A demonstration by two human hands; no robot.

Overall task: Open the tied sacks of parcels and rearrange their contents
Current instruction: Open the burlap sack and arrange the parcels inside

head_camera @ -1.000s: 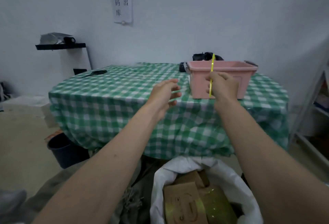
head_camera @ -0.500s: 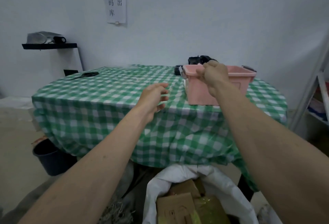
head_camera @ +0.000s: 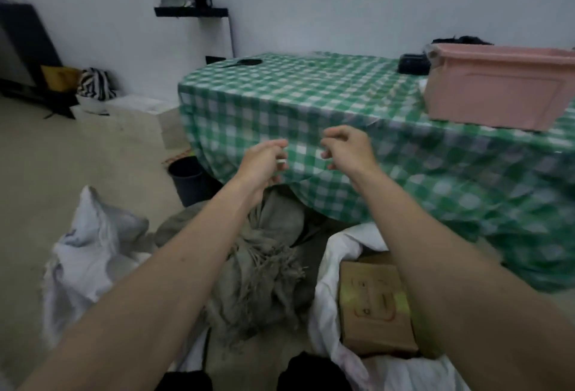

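Both grips, left hand and right hand, hover loosely curled above sacks.

A surface draped in a green-and-white checked cloth fills the right half of the view. On its right end stands a pink plastic tub, with a small black object just behind its left corner. A pair of black scissors lies near the surface's far left edge. A dark bucket stands on the floor beside the hanging cloth. On the white wall a black shelf carries a black mug. A zebra-striped bag sits on the floor far left.
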